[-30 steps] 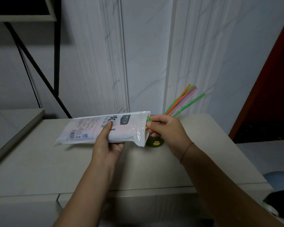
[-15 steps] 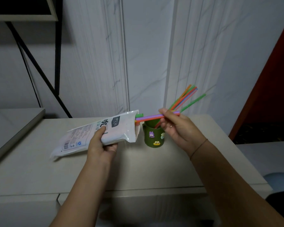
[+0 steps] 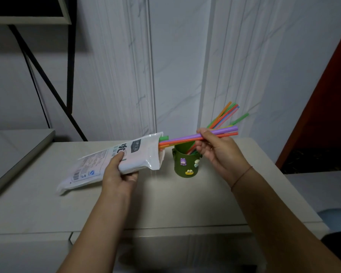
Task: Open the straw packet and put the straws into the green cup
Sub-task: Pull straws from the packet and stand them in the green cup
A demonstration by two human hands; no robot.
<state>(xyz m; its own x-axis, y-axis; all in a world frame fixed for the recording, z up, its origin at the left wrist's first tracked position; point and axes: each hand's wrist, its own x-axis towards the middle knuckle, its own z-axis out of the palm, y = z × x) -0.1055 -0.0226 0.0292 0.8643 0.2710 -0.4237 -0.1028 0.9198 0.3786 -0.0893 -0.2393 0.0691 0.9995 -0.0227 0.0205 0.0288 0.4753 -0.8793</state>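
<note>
Right hand [image 3: 220,154]: grip closed on a small bundle of straws [image 3: 187,137], purple and orange, held near level above the green cup [image 3: 186,162]; their left ends remain inside the open mouth of the straw packet [image 3: 114,162]. Left hand [image 3: 118,174]: grip closed around the packet's middle, mouth raised, sealed end touching the table [image 3: 165,203]. The cup stands near the table's far edge, holding further straws [image 3: 224,115] that lean right.

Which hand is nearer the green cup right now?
Right. The right hand hovers just above the green cup, at its right rim; the left hand is farther left, gripping the packet.
</note>
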